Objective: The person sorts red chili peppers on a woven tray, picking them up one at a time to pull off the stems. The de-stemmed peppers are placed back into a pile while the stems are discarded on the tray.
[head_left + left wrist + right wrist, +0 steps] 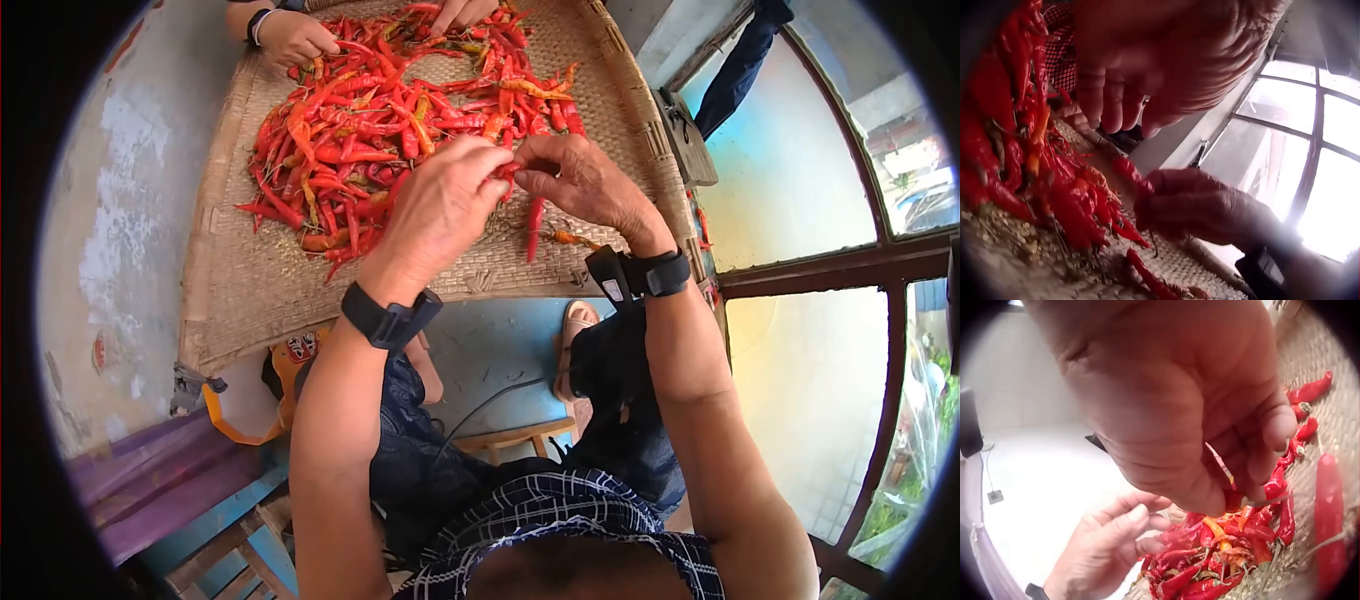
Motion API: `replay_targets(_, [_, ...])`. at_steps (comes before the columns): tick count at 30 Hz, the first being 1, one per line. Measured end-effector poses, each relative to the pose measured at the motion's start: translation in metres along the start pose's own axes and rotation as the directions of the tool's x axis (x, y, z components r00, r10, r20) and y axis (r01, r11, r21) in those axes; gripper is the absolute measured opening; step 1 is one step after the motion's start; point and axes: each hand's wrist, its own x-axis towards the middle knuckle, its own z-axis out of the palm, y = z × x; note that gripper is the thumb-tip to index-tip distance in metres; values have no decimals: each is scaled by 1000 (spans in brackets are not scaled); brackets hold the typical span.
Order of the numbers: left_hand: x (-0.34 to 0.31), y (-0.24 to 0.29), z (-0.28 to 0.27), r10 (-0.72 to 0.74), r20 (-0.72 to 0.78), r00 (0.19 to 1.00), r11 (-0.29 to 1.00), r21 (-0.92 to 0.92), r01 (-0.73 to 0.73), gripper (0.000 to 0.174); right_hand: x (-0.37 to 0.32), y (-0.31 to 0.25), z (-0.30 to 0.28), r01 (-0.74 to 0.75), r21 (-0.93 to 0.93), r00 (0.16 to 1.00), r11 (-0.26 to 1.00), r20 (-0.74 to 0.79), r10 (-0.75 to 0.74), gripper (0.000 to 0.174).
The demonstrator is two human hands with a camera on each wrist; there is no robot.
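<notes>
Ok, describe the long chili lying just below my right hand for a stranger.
Find the tan woven tray heaped with red chilies. In the head view, look just below your right hand. The long, straight red chili lies out on bare weave, redder than the small orange chili beside it.

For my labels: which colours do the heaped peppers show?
The peppers: mostly red, some orange; clearest in the head view.
</notes>
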Motion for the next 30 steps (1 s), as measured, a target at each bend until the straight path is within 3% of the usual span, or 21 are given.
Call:
replay_targets(4, [3,3,-1,-102,40,994,995,-8,102,15,0,-11,-9,-97,207,995,974,51,88,16])
replay_targets(6, [6,-3,-6,-98,20,995,994,-47,99,12,1,-5,-4,-63,285,998,956,19,60,22])
replay_targets(8, [12,-9,-23,-112,-160,981,983,129,133,14,-1,-6,-7,4,252,995,968,-101,22,27])
replay_targets(9, [13,-11,-35,-191,-233,954,966,128,225,17,-1,5,-8,26,101,998,995,-63,-20,24])
replay_targets(10, [13,-17,-47,-266,-304,915,942,121,314,20,-4,9,-8,18,99,997,995,-76,-10,24])
replay_targets(12, [10,-44,-65,-274,-509,816,927,84,365,28,-9,16,-6,-68,-231,975,971,193,114,23])
replay_targets(14, [8,-53,-77,-54,-667,743,857,351,377,34,-13,26,3,-2,-283,979,959,195,60,25])
replay_targets(16, [7,-52,-80,-66,-655,752,831,381,405,38,-10,23,13,-173,-434,951,884,160,265,22])
replay_targets(19, [7,-41,-64,-138,-532,835,904,278,326,30,-2,39,18,-175,-436,969,883,82,233,13])
replay_targets(21, [11,-26,-48,-44,-444,895,938,290,190,24,0,41,15,-182,-456,976,871,28,218,10])
replay_targets(23, [13,-10,-35,63,-364,929,927,365,80,21,-5,30,0,-78,-367,985,927,-174,14,8])
replay_targets(24, [13,-7,-30,129,-314,941,909,417,15,19,-5,24,-3,-72,-369,986,927,-164,11,8])
replay_targets(26, [14,-10,-24,171,-285,943,924,380,-53,15,-6,12,-6,-66,-148,935,987,-354,9,12])
replay_targets(28, [14,-8,-20,-55,-212,976,970,220,102,13,-4,0,-7,-89,-110,924,990,-380,41,11])
replay_targets(30, [14,-11,-15,-91,-188,978,968,214,131,14,0,-6,-4,-30,88,917,996,-393,63,9])
